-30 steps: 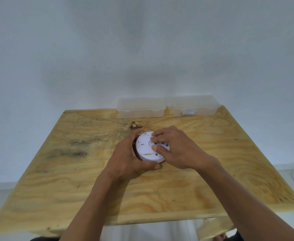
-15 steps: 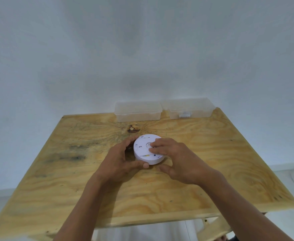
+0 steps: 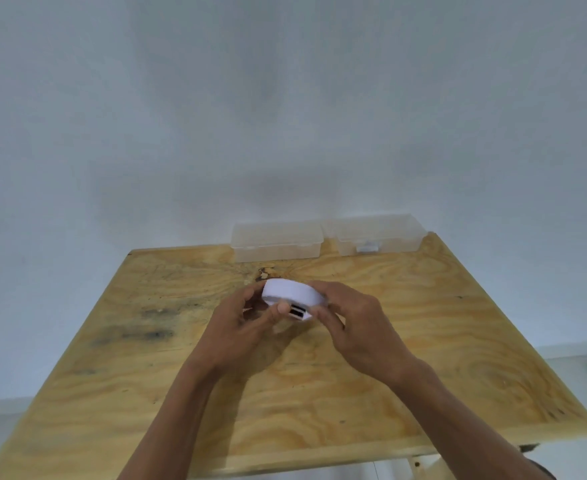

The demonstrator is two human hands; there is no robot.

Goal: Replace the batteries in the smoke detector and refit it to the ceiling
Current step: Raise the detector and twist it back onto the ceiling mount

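Observation:
The round white smoke detector [image 3: 290, 293] is lifted a little off the wooden table [image 3: 423, 358] and tipped, so its side wall with dark slots faces me. My left hand [image 3: 242, 329] grips its left edge, thumb pressed on the near rim. My right hand [image 3: 351, 323] clasps its right edge with curled fingers. The detector's underside and its far side are hidden by my fingers. No batteries are visible.
Two clear plastic boxes [image 3: 276, 241] [image 3: 377, 234] stand side by side at the table's back edge against the white wall [image 3: 285, 116]. A dark knot [image 3: 262, 271] marks the wood just behind the detector. Floor shows at the right.
The detector lay flat on the table with both hands over it; now both hands have raised and tilted it so its side faces me. The camera has tipped upward.

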